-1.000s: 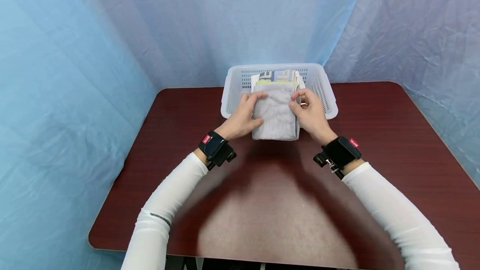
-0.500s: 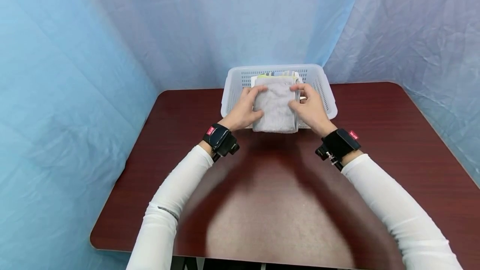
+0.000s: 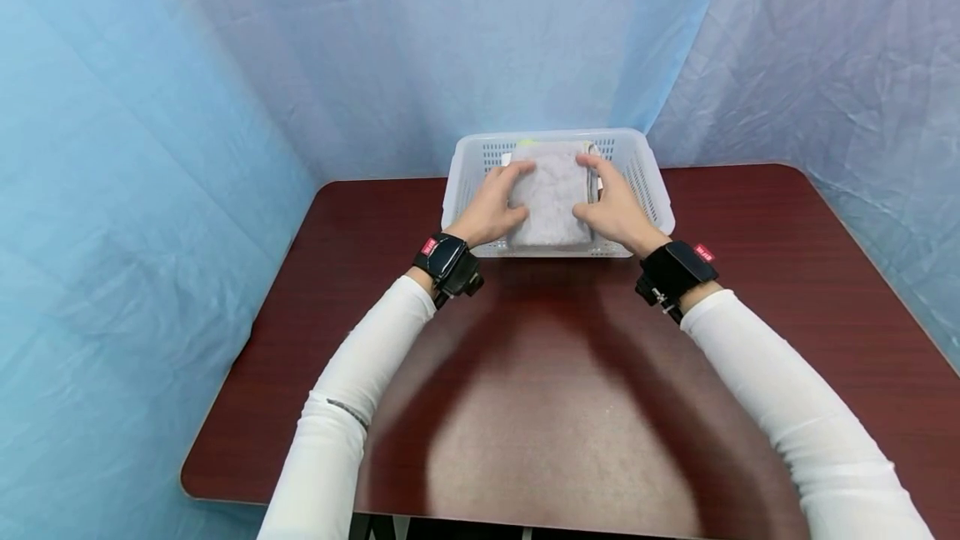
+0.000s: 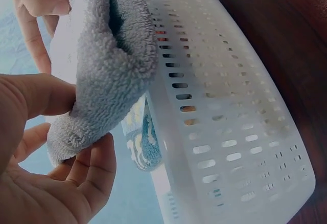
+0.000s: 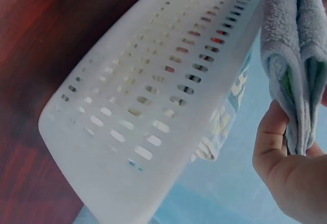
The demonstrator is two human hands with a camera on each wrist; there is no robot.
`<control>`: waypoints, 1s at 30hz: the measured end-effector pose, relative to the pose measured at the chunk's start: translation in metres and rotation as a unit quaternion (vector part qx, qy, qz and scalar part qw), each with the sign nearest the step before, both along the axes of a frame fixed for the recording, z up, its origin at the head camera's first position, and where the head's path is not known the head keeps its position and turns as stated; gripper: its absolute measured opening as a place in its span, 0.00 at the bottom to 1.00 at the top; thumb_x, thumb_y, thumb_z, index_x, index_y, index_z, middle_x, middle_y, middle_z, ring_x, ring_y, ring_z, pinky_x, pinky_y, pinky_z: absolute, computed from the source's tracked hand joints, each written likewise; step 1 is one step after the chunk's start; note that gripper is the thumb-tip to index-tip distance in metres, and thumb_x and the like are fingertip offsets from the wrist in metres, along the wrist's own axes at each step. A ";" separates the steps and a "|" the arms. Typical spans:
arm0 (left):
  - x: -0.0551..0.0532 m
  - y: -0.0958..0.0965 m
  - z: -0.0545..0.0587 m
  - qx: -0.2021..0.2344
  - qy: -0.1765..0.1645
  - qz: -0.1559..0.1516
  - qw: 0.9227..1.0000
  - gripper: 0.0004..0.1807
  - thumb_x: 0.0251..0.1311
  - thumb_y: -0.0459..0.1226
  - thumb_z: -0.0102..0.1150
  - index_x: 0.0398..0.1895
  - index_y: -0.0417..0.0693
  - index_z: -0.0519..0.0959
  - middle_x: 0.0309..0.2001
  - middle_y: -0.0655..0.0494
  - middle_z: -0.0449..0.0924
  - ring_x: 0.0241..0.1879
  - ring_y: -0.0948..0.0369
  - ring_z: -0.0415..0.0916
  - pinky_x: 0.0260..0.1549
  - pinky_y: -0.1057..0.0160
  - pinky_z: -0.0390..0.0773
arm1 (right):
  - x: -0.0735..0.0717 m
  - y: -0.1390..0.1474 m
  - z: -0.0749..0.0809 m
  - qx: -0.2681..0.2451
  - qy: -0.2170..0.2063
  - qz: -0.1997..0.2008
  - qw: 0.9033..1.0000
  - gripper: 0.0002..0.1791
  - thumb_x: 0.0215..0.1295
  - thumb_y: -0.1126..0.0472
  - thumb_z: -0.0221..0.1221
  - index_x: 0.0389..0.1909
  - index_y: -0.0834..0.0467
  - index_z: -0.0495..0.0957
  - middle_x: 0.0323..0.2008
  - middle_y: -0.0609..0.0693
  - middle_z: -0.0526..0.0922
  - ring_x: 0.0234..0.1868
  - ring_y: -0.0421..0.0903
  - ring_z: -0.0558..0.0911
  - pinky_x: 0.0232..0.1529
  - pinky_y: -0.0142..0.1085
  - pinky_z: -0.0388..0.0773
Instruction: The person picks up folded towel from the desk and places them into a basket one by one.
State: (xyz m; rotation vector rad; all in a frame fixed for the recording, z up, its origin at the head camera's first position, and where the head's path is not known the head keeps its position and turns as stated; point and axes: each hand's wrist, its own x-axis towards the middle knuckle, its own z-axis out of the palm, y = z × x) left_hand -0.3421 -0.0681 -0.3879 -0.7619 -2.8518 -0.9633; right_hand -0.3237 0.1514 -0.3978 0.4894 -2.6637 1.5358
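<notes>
A folded grey towel (image 3: 553,194) is held level over a white perforated basket (image 3: 459,202), by its two sides. My left hand (image 3: 491,205) grips the left side; in the left wrist view, thumb and fingers pinch the fluffy grey towel (image 4: 110,70) near a corner. The right side is held by my right hand (image 3: 617,205). From the right wrist, the folded layers of the grey towel (image 5: 283,55) show between thumb and fingers, above the rim. Beneath it, a patterned cloth (image 4: 144,139) in blue, white and yellow pokes above the basket's edge.
The basket stands at the far side of a dark red-brown table (image 3: 555,407), close to a light blue curtain (image 3: 420,40). Through the basket's slots, bits of orange, red and dark contents show. Curtain also hangs along the left and right.
Both hands have moved away from me with the grey towel, from overhanging the basket's near edge to above its inside. The patterned cloth behind it is now mostly covered in the head view.
</notes>
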 end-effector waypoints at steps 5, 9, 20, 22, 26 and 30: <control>-0.007 0.002 0.002 0.003 0.016 -0.004 1.000 0.31 0.63 0.28 0.57 0.71 0.47 0.66 0.67 0.43 0.65 0.64 0.52 0.63 0.58 0.59 0.69 | -0.007 -0.001 0.006 0.006 -0.002 0.014 1.000 0.42 0.65 0.76 0.49 0.78 0.59 0.46 0.78 0.57 0.47 0.79 0.54 0.46 0.54 0.45 0.58; -0.009 0.003 0.005 0.001 0.013 -0.004 1.000 0.30 0.62 0.28 0.58 0.69 0.47 0.70 0.64 0.41 0.65 0.60 0.52 0.66 0.53 0.58 0.71 | -0.010 0.001 0.011 0.017 -0.006 0.018 1.000 0.42 0.64 0.76 0.49 0.78 0.61 0.46 0.78 0.59 0.48 0.79 0.54 0.44 0.72 0.49 0.52; -0.020 0.015 0.015 -0.022 0.000 0.009 1.000 0.30 0.63 0.27 0.56 0.70 0.48 0.69 0.63 0.40 0.65 0.58 0.52 0.66 0.56 0.58 0.71 | -0.023 0.001 0.023 0.050 -0.013 0.007 0.999 0.43 0.61 0.77 0.47 0.78 0.63 0.45 0.78 0.61 0.48 0.79 0.56 0.45 0.75 0.50 0.46; -0.023 0.018 0.017 -0.028 -0.003 0.012 1.000 0.31 0.63 0.27 0.56 0.71 0.48 0.69 0.64 0.40 0.65 0.59 0.52 0.66 0.58 0.58 0.69 | -0.026 0.001 0.023 0.051 -0.019 0.005 0.998 0.43 0.61 0.78 0.46 0.78 0.63 0.44 0.78 0.61 0.48 0.79 0.56 0.45 0.73 0.48 0.50; -0.028 0.022 0.016 -0.044 -0.014 0.020 0.999 0.31 0.63 0.26 0.55 0.71 0.47 0.67 0.64 0.41 0.64 0.60 0.53 0.64 0.60 0.58 0.67 | -0.030 0.001 0.023 0.056 -0.031 0.005 0.998 0.44 0.61 0.79 0.44 0.79 0.62 0.42 0.78 0.61 0.46 0.79 0.56 0.44 0.57 0.47 0.57; -0.032 0.025 0.013 -0.054 -0.029 0.025 0.998 0.32 0.64 0.26 0.54 0.72 0.48 0.66 0.65 0.41 0.63 0.62 0.52 0.64 0.62 0.58 0.67 | -0.034 0.001 0.021 0.070 -0.037 0.006 0.997 0.43 0.62 0.79 0.43 0.79 0.63 0.42 0.78 0.62 0.46 0.79 0.57 0.44 0.54 0.49 0.54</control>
